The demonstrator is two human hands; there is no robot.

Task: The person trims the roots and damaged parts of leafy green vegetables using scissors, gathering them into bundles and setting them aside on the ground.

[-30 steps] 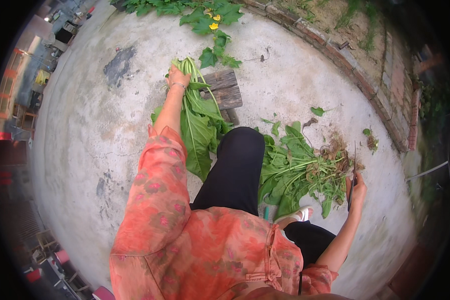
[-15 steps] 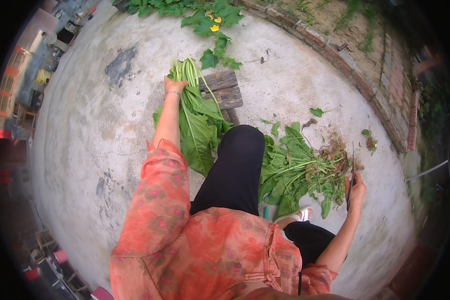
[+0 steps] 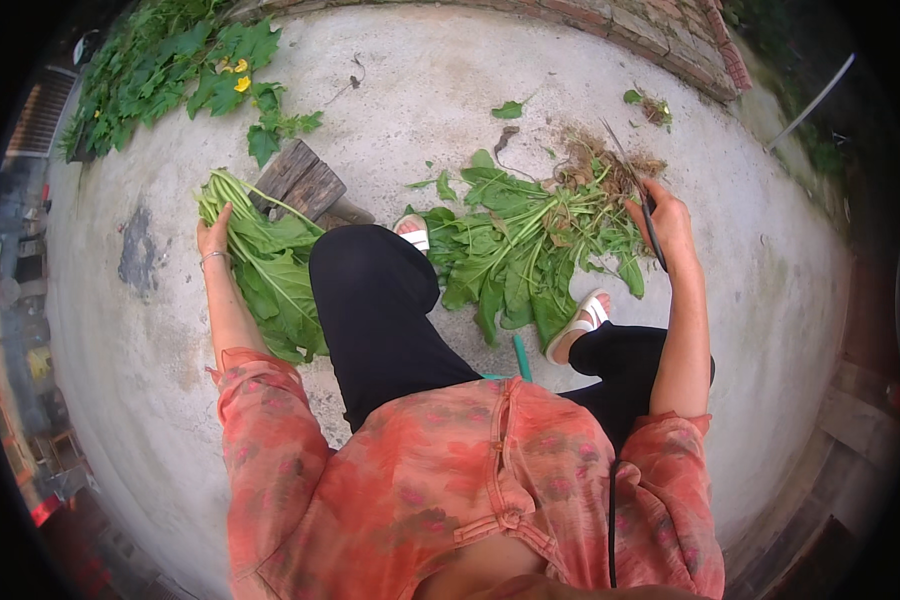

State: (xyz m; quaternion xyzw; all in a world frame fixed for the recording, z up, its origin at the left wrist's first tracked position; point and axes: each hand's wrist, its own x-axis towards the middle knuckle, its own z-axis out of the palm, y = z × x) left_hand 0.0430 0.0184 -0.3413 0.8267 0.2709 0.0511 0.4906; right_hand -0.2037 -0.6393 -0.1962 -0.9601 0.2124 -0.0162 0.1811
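My left hand is closed at the stem end of a bunch of long-stemmed leafy greens, which lies at the left beside a wooden block. Some of its fingers are hidden by the leaves. In my right hand is a knife with a thin pointed blade and a dark handle, the blade directed away from me. Just left of the knife lies a second, loose pile of leafy greens, with brown roots and withered bits at its far right end.
Both knees and white sandals frame the pile. A leafy vine with yellow flowers spreads at the far left. One loose leaf and a small plant clump lie beyond the pile. A low brick edging runs along the back.
The view has turned to the right. My left hand and the bunch now lie lower beside the wooden block, and my right hand has moved the knife up to the pile's root end.
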